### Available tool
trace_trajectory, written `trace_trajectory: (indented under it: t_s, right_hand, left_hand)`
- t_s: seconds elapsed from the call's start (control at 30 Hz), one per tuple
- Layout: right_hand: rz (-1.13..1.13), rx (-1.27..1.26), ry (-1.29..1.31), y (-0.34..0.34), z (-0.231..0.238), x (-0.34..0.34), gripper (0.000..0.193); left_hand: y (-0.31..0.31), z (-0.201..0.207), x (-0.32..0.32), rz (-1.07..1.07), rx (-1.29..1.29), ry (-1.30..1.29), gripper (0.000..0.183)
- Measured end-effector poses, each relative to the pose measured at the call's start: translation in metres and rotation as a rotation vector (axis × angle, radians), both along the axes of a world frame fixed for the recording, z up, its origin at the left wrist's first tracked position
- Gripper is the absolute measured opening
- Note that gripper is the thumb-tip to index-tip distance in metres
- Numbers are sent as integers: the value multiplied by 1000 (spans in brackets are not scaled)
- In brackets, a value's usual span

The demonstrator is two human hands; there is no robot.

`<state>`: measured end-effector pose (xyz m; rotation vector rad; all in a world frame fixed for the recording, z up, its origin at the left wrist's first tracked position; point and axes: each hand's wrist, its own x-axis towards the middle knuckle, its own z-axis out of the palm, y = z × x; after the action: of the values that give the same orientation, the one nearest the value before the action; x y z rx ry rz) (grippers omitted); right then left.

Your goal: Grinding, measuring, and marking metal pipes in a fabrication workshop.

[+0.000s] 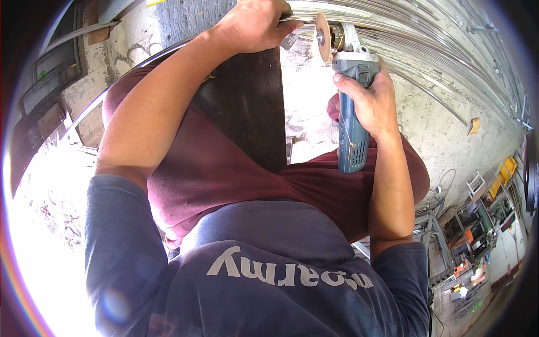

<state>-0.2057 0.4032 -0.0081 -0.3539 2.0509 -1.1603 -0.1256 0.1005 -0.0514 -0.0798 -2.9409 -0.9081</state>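
My right hand (373, 101) is wrapped round the blue-grey body of an angle grinder (352, 135), thumb across its upper part. The grinder stands nearly upright in view, with its metal gear head (351, 38) at the top. A thin tan cutting disc (323, 42) sits on the left of that head. Left of the disc, my left hand (257, 25) is closed on a thin shiny metal tube (168, 50), which runs down past my left forearm. The disc's edge is close to the tube near my fingers; whether they touch I cannot tell.
Long metal tubes (426, 42) lie bundled across the upper right. A dark board (252, 106) lies between my legs, with a worn grey plank (182, 19) beyond it. Tools and a yellow item (503, 174) are cluttered at the right. Glare washes out the lower left.
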Motion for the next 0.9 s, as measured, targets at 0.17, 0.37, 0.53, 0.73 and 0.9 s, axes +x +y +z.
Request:
trace_trajectory:
  t_s: [0.17,0.37,0.53,0.73,0.9]
  right_hand:
    - [-12,3,-14,0,0,0,69]
    - [9,6,32,0,-1,-1,67]
    - [-15,11,-18,0,0,0,67]
    - [-14,10,13,-1,1,0,70]
    - [-1,0,18,-2,1,-1,70]
  left_hand:
    - [1,2,1,9,-67,-6,25]
    - [2,2,1,31,-49,-1,26]
    - [2,3,1,20,-88,27,27]
    - [1,2,0,17,-90,40,27]
    - [1,1,0,16,-65,55,28]
